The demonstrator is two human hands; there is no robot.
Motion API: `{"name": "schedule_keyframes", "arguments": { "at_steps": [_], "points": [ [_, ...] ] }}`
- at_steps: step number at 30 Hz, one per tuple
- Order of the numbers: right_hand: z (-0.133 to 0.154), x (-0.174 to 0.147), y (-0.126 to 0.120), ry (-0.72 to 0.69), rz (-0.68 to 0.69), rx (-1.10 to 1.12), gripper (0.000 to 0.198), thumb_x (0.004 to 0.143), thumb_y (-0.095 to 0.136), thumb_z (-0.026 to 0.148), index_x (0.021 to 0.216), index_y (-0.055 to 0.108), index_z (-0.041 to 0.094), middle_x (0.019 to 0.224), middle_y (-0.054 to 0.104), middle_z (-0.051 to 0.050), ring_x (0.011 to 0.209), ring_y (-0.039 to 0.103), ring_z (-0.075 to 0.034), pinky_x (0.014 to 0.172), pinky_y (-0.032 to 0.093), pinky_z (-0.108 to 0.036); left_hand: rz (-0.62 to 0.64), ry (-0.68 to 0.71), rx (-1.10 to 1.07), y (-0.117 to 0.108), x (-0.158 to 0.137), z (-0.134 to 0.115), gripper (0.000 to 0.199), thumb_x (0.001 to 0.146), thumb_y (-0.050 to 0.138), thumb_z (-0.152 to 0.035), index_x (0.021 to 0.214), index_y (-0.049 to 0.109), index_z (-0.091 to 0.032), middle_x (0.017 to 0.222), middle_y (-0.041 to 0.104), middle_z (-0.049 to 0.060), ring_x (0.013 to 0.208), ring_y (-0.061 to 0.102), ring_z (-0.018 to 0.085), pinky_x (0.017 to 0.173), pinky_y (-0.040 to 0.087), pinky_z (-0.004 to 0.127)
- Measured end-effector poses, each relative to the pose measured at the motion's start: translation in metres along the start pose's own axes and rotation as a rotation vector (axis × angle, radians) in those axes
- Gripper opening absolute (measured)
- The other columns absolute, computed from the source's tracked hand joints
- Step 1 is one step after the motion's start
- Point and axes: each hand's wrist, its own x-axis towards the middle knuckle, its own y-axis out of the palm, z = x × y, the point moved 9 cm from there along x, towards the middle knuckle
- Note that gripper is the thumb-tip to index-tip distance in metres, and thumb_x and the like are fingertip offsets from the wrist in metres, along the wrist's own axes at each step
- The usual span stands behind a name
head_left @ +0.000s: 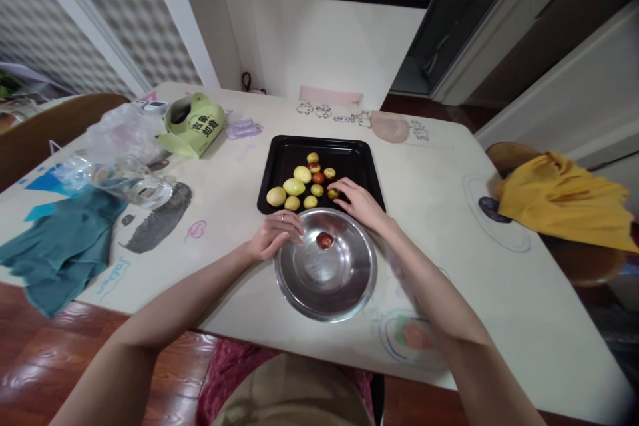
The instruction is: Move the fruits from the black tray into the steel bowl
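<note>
A shiny steel bowl (344, 289) stands in front of me, with one red-brown jujube (325, 240) inside. My left hand (276, 233) holds the bowl's upper left rim, its fingers curled over the edge. Just behind the bowl lies a black baking tray (349, 156) bearing several fruits: larger pale yellow-green ones (293, 187), smaller green jujubes and some reddish ones (318, 178). Over the tray's right front part, my right hand (358, 203) has its thumb and fingertips around a green-brown jujube (333, 194), partly covered by the fingers.
On the table's left are a light green paper bag (197, 126), a crumpled clear plastic bag (120, 136), a clear plastic container (134, 181) and a teal cloth (64, 246). A yellow cloth (564, 203) hangs over a chair at right. Drawings mark the white tabletop (429, 213).
</note>
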Motion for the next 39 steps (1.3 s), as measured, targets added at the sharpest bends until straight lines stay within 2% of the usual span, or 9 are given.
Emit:
{"name": "schedule_keyframes", "arguments": {
  "at_steps": [4,8,10,12,16,21,30,35,39],
  "points": [
    [0.010,-0.002,-0.012,0.024,-0.036,0.016,0.034,0.094,0.061,0.017,0.127,0.069,0.022,0.123,0.064,-0.011,0.101,0.068,-0.026,0.095,0.059,-0.043,-0.017,-0.025,-0.022,0.001,-0.004,0.005,0.054,0.113,0.032,-0.033,0.091,0.078,-0.018,0.082,0.081,0.009,0.090,0.077,0.023,0.097,0.057,0.043],
    [0.050,-0.009,-0.037,-0.050,-0.111,0.047,0.032,0.095,0.062,0.019,0.126,0.068,0.024,0.124,0.064,-0.010,0.108,0.067,-0.026,0.098,0.058,-0.042,-0.033,0.016,-0.015,0.001,-0.005,0.003,0.054,0.113,0.031,-0.031,0.091,0.078,-0.017,0.080,0.080,0.008,0.088,0.077,0.022,0.094,0.058,0.041],
    [0.077,-0.013,-0.036,-0.120,-0.030,0.092,0.031,0.095,0.065,0.018,0.125,0.067,0.024,0.125,0.065,-0.009,0.109,0.068,-0.024,0.096,0.057,-0.038,-0.033,0.026,0.013,0.001,-0.003,0.000,0.054,0.113,0.030,-0.030,0.091,0.078,-0.017,0.080,0.080,0.008,0.087,0.076,0.021,0.093,0.058,0.040],
    [0.102,-0.019,-0.022,-0.180,0.119,0.128,0.029,0.094,0.067,0.016,0.122,0.066,0.024,0.123,0.066,-0.007,0.106,0.068,-0.022,0.093,0.056,-0.035,-0.035,0.037,0.044,-0.001,-0.002,-0.003,0.055,0.114,0.028,-0.029,0.090,0.077,-0.016,0.079,0.079,0.009,0.086,0.076,0.020,0.091,0.059,0.039],
    [0.127,-0.027,0.012,-0.236,0.291,0.059,0.023,0.093,0.069,0.010,0.112,0.068,0.021,0.113,0.067,-0.006,0.099,0.067,-0.020,0.086,0.052,-0.031,-0.045,0.082,0.066,-0.004,-0.001,-0.010,0.055,0.113,0.026,-0.028,0.089,0.074,-0.017,0.074,0.076,0.007,0.080,0.074,0.019,0.087,0.060,0.037],
    [0.126,-0.029,0.040,-0.249,0.397,-0.081,0.019,0.091,0.070,0.007,0.105,0.068,0.019,0.104,0.065,-0.004,0.088,0.063,-0.018,0.076,0.045,-0.028,-0.043,0.105,0.078,-0.003,-0.002,-0.010,0.051,0.112,0.025,-0.028,0.097,0.073,-0.022,0.077,0.077,0.005,0.078,0.073,0.020,0.086,0.061,0.038],
    [0.120,-0.028,0.047,-0.220,0.428,-0.115,0.019,0.091,0.073,0.007,0.105,0.069,0.018,0.105,0.067,-0.005,0.090,0.066,-0.020,0.078,0.047,-0.030,-0.074,0.083,0.065,-0.004,-0.006,-0.006,0.053,0.112,0.025,-0.029,0.095,0.074,-0.021,0.079,0.078,0.005,0.082,0.074,0.019,0.088,0.060,0.038],
    [0.120,-0.025,0.022,-0.236,0.344,0.024,0.031,0.089,0.080,0.016,0.118,0.069,0.020,0.116,0.071,-0.007,0.106,0.069,-0.023,0.091,0.054,-0.035,-0.098,0.051,0.067,-0.005,-0.006,-0.004,0.051,0.113,0.026,-0.028,0.094,0.074,-0.022,0.079,0.077,0.004,0.083,0.074,0.019,0.088,0.061,0.038],
    [0.099,-0.015,-0.021,-0.166,0.089,0.116,0.029,0.101,0.068,0.031,0.129,0.067,0.024,0.126,0.070,-0.009,0.118,0.068,-0.026,0.104,0.056,-0.042,-0.098,0.046,0.075,-0.005,-0.007,-0.004,0.053,0.114,0.027,-0.029,0.092,0.074,-0.021,0.078,0.076,0.005,0.083,0.074,0.018,0.086,0.060,0.036]
  ]
}}
